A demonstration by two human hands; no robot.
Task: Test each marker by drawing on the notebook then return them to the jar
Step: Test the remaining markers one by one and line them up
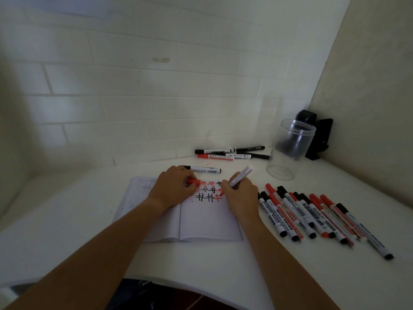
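Head view: right hand (242,193) grips marker (240,177), tip on notebook (201,222).

A wall of white-painted rectangular bricks (138,86) fills the upper left and centre of the frame, with a small brownish stain (161,60) near its middle. At the right, a plain cream side wall (368,86) meets it in a corner. A smooth white surface (67,220) spans the lower half, its curved front edge at the bottom. Below that edge lies a dark floor (156,296). The light is dim and soft.
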